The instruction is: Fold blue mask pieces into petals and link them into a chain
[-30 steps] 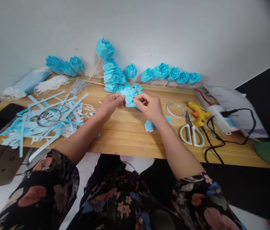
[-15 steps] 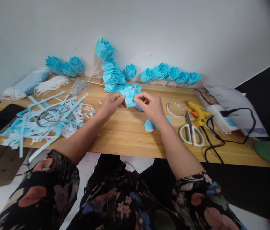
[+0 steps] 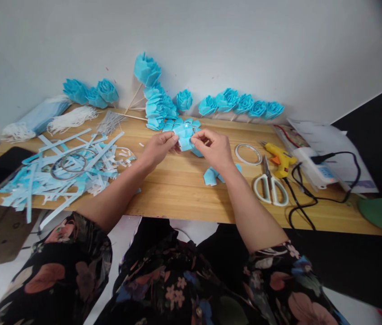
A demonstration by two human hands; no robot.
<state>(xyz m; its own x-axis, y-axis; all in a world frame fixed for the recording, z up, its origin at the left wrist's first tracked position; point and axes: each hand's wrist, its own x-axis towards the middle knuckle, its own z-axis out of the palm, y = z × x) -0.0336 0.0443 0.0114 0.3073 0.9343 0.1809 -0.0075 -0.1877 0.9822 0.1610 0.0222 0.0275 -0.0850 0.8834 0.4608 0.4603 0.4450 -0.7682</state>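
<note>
Blue petal piece (image 3: 185, 141), there between the two hands over the middle of the wooden table (image 3: 174, 194), just in front of a cluster of loose petals (image 3: 196, 124)! Left hand (image 3: 159, 148) has its near edge pinched, thumb against finger, no gap showing; right hand (image 3: 211, 149) nips the other side, thumb and fingertip closed on it, the remaining fingers curled. Whether it clears the petals behind, I can't tell from where I stand.

Fine work, this, and light pressure looks the way to go: thin fabric like that would probably crease under a hard squeeze. I'd let the left anchor and the right do the small adjusting, both holding close to the edges so the face stays visible. Petals (image 3: 210, 177) lie beneath the right wrist, so a low forearm could drag them. Glue gun (image 3: 281, 159) and scissors (image 3: 271, 187) sit off to the right, well apart from the fingers.
</note>
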